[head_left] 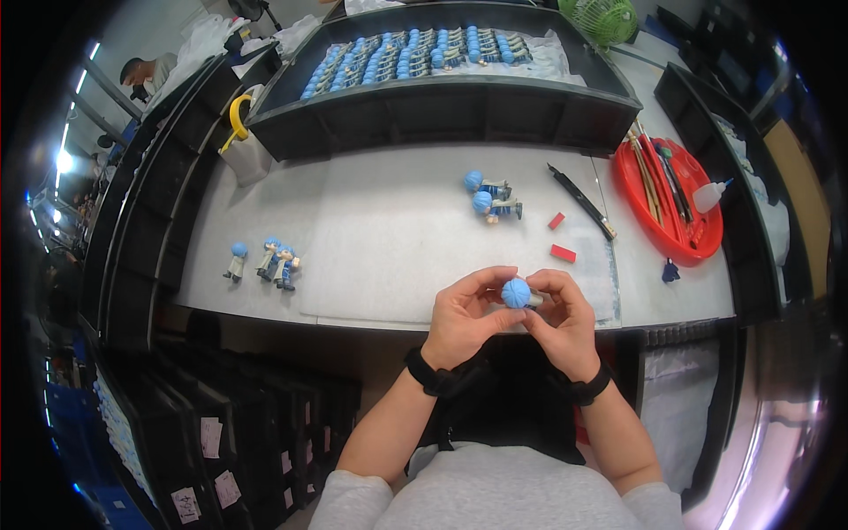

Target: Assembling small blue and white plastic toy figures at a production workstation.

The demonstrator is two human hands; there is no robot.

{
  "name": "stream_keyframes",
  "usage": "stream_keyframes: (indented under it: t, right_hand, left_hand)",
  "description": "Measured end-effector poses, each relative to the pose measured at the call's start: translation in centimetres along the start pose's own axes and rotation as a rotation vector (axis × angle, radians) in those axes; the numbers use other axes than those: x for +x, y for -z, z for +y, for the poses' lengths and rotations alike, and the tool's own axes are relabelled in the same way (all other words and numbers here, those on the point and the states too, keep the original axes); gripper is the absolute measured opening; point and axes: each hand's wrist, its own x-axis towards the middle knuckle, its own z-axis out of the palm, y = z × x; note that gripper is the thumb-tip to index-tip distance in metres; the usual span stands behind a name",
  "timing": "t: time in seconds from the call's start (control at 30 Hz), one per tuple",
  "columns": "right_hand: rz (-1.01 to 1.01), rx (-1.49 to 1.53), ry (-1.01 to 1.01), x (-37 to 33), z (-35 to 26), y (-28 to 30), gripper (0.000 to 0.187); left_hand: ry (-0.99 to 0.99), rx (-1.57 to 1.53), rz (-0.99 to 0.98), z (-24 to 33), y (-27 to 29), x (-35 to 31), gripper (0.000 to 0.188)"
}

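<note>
Between both hands, just over the table's near edge, is a small figurine [516, 293] with a blue ribbed head. My left hand [466, 311] pinches it from the left, thumb and fingers closed around it. From the other side my right hand [563, 320] grips its body, which the fingers partly hide. Two similar figurines [492, 208] lie on the table beyond my hands. Nearby are two small red blocks [563, 253] and a black pen-like knife [583, 203]. At the left, three more figurines [277, 263] rest near the front edge.
A black tray [442, 115] with rows of blue-headed figurines spans the back. At the right stands a red basin [645, 221] with brushes, tools and a small white bottle [709, 195]. A grey cup [245, 162] holds yellow-handled scissors. Black crates [194, 424] fill the lower left.
</note>
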Motion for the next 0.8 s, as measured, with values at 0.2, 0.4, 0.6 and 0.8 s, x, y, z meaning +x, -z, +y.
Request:
stream_keyframes:
  t: [0.2,0.4,0.6,0.8]
  right_hand:
    - [-0.024,0.123,-0.107,-0.3,-1.7,0.5,0.038]
    - [-0.008,0.156,-0.133,-0.9,-2.2,3.0,0.025]
    - [0.587,0.072,-0.02,-9.1,-4.3,16.0,0.02]
    - [0.97,-0.576,-0.576,-23.1,2.0,29.1,0.023]
  left_hand:
    - [0.004,0.093,-0.014,0.1,-0.2,0.3,0.042]
    - [-0.084,0.246,-0.011,-0.8,0.4,0.2,0.048]
    - [-0.037,0.26,-0.046,-0.3,1.3,0.1,0.041]
    - [0.002,0.309,-0.009,-1.6,-0.2,1.3,0.038]
